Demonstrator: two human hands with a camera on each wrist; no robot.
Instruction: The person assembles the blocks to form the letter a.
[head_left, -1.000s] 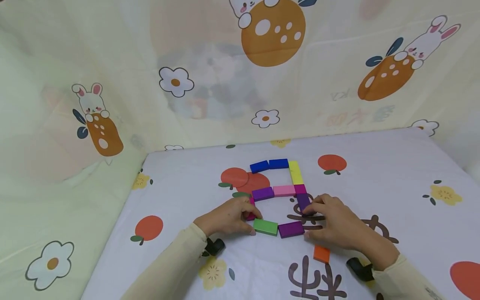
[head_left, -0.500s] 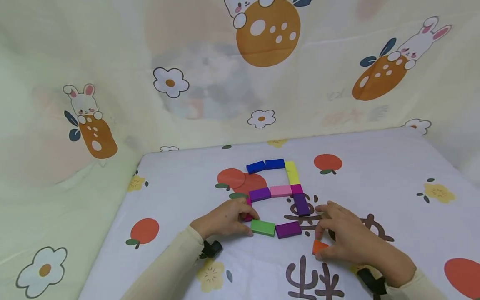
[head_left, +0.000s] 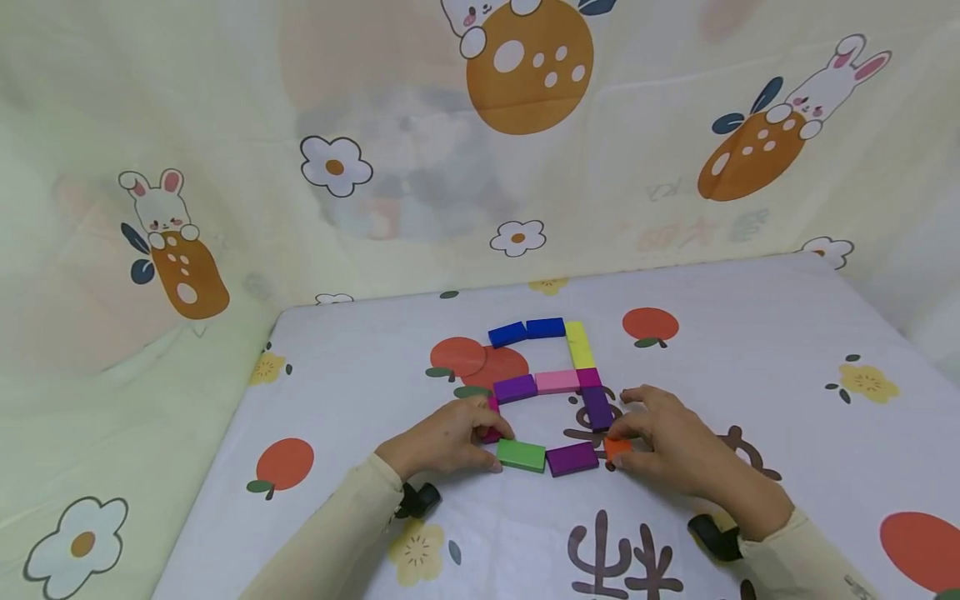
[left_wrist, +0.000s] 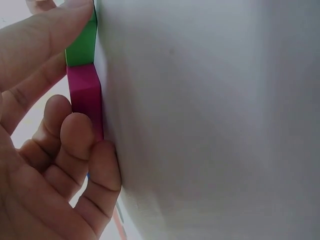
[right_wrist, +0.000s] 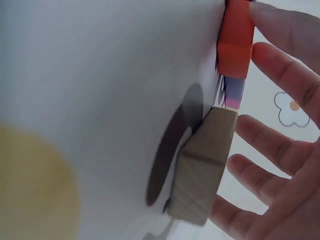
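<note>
My left hand (head_left: pixel 450 437) curls its fingers round a magenta block (left_wrist: pixel 86 92), with the thumb against the adjoining green block (head_left: pixel 521 456). Between thumb and forefinger, my right hand (head_left: pixel 675 442) pinches an orange block (head_left: pixel 617 451) just right of a dark purple block (head_left: pixel 572 459). The right wrist view shows a brown block (right_wrist: pixel 200 170) beside the other right fingers; the head view hides it behind the hand. Up from the held blocks run a violet block (head_left: pixel 514 388), a pink block (head_left: pixel 557 382), a small magenta block (head_left: pixel 588 377) and an indigo block (head_left: pixel 597 408).
A yellow block (head_left: pixel 579 345) and two blue blocks, one at the left (head_left: pixel 507 335) and one at the right (head_left: pixel 545 327), form the far part of the outline. The printed white cloth (head_left: pixel 360 358) covers the table, and a patterned curtain (head_left: pixel 420 250) hangs behind it.
My right hand left the indigo block, took hold of the orange block nearer me, and carried it up and left beside the dark purple block. The left hand stayed at the magenta block.
</note>
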